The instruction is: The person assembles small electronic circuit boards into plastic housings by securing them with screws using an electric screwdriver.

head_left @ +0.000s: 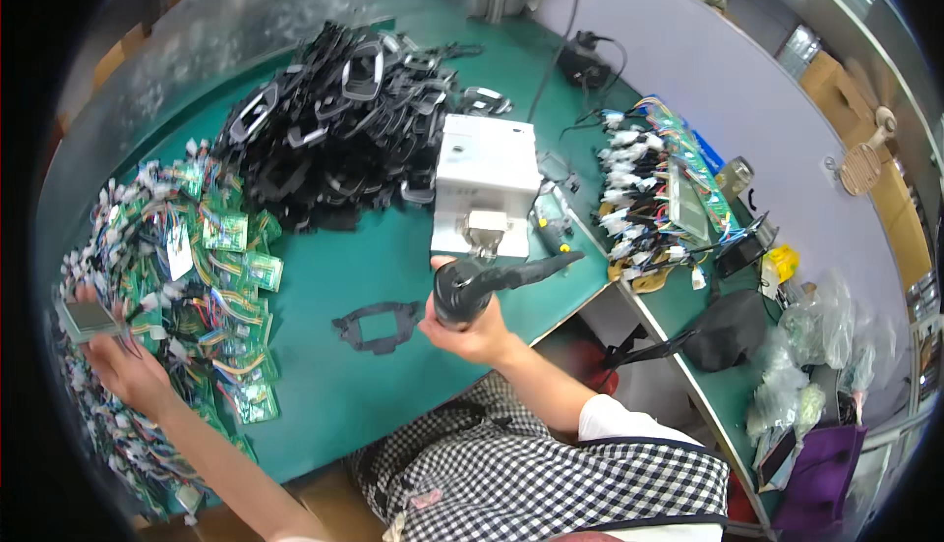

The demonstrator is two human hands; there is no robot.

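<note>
At the far left, my left hand (130, 375) is closed on a small circuit board with a grey display (90, 318), over a heap of green circuit boards (226, 232) with coloured wires and white plugs. My right hand (477, 337) grips a black plastic housing (462, 291) with a rounded body and a long tapering arm pointing right. Just beyond it stands a white box-shaped fixture (487, 153) with a metal block (485, 231) at its front. On the green table between my hands lies a flat black frame (379, 328) with a rectangular opening.
A large pile of black plastic housings (334, 139) covers the table's back left. To the right are a row of wired boards (639, 188), a yellow-and-black tool (554, 232), a black adapter (587, 62) and clear plastic bags (801, 345). A pale partition (688, 80) borders the back.
</note>
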